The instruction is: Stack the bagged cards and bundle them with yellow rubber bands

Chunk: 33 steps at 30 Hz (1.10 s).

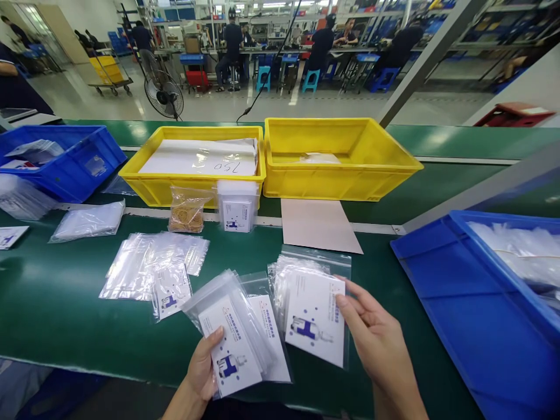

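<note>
My left hand [203, 363] is closed on a fanned stack of clear zip bags [234, 344], thumb on top; white leaflets with a blue bottle picture show inside them. My right hand [371, 329] pinches the right edge of another white leaflet [312, 318] with the same print. This leaflet lies over a clear zip bag and a pile of clear bags [280, 280]; whether it is inside a bag I cannot tell. To the left, a bagged leaflet [171, 294] rests against a spread pile of clear bags [140, 265].
Two yellow bins [192, 189] [341, 182] stand at the back, before them a bag of rubber bands [187, 216], an upright bagged leaflet stack [237, 213] and cardboard [317, 227]. Blue bins flank the green table, left [94, 166] and right [441, 291]. People sit beyond.
</note>
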Available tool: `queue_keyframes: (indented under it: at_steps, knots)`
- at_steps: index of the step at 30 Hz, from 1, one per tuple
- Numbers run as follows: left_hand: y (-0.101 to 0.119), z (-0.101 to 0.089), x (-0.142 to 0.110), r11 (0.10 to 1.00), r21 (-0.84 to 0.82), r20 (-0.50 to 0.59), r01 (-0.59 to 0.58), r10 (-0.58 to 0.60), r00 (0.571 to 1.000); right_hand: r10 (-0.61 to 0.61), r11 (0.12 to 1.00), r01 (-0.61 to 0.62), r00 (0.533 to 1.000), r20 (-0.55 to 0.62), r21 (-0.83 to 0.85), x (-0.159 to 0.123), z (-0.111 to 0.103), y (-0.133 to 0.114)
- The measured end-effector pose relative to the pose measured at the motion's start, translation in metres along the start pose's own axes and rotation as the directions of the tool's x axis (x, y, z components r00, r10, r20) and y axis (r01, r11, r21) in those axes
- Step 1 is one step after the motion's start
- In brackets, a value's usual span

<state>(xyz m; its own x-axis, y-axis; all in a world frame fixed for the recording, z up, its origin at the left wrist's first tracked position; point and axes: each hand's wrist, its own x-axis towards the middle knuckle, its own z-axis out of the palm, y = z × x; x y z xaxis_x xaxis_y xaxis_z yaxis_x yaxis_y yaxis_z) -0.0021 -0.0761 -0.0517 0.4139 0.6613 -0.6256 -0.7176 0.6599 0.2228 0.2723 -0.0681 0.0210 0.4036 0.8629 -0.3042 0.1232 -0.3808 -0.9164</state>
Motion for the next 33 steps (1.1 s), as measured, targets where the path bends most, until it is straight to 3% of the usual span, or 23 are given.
queue_keyframes:
  at_steps: [2, 4, 6, 8, 9, 11, 13, 15, 17, 19, 21, 23, 25, 30, 33]
  knots:
    - [-0.002, -0.001, 0.000, 1.000, -0.004, 0.012, 0.004, -0.004, 1.000, -0.091, 0.987, 0.070, 0.985, -0.149, -0.145, 0.002, 0.004, 0.002]
    - [-0.005, 0.000, 0.002, 1.000, -0.005, 0.035, 0.007, -0.007, 0.999, -0.160, 0.968, 0.124, 0.975, -0.155, -0.219, -0.007, 0.023, 0.007]
    - [-0.009, 0.001, 0.005, 1.000, -0.002, 0.060, 0.008, -0.008, 0.998, -0.119, 0.984, 0.124, 0.992, 0.052, -0.126, -0.022, 0.045, 0.012]
    - [-0.011, 0.003, 0.007, 1.000, -0.005, 0.078, 0.009, -0.009, 0.997, -0.081, 0.997, 0.077, 0.948, 0.308, 0.025, -0.034, 0.060, 0.015]
    - [-0.011, 0.003, 0.007, 1.000, -0.010, 0.083, 0.008, -0.007, 0.996, -0.069, 0.996, 0.041, 0.919, 0.389, 0.081, -0.037, 0.062, 0.014]
    - [-0.009, 0.002, 0.007, 1.000, -0.018, 0.081, 0.004, -0.003, 0.997, -0.035, 0.988, -0.032, 0.902, 0.429, 0.148, -0.032, 0.052, 0.011]
    - [-0.005, 0.001, 0.006, 1.000, -0.014, 0.059, -0.025, 0.026, 0.998, 0.051, 0.979, -0.121, 0.925, 0.376, 0.165, -0.020, 0.034, 0.007]
    - [-0.001, 0.000, 0.004, 0.998, 0.000, 0.033, -0.056, 0.056, 0.998, 0.077, 0.987, -0.104, 0.974, 0.211, 0.120, -0.006, 0.018, 0.006]
    - [0.000, 0.001, 0.003, 0.997, 0.024, 0.005, -0.071, 0.070, 0.998, -0.009, 0.999, 0.009, 1.000, -0.012, -0.033, -0.001, 0.014, 0.006]
    - [0.000, 0.004, 0.003, 0.996, 0.057, -0.018, -0.070, 0.071, 0.997, -0.131, 0.980, 0.118, 0.989, -0.070, -0.163, -0.006, 0.025, 0.008]
    - [-0.002, 0.008, 0.003, 0.994, 0.083, -0.027, -0.071, 0.074, 0.997, -0.134, 0.978, 0.152, 0.982, 0.131, -0.140, -0.018, 0.043, 0.008]
    - [-0.003, 0.011, 0.003, 0.993, 0.088, -0.020, -0.076, 0.079, 0.997, -0.111, 0.988, 0.143, 0.915, 0.388, -0.055, -0.028, 0.057, 0.006]
    - [-0.003, 0.012, 0.003, 0.994, 0.088, -0.029, -0.067, 0.070, 0.997, -0.121, 0.990, 0.143, 0.874, 0.471, -0.011, -0.031, 0.060, 0.002]
    - [0.004, 0.016, 0.000, 0.995, 0.072, -0.173, -0.069, 0.080, 0.982, -0.081, 0.996, 0.085, 0.973, 0.216, -0.008, -0.009, 0.023, 0.003]
    - [0.006, 0.021, -0.001, 0.994, 0.064, -0.202, -0.088, 0.099, 0.974, -0.082, 0.988, 0.078, 0.996, -0.030, -0.131, 0.000, 0.012, 0.006]
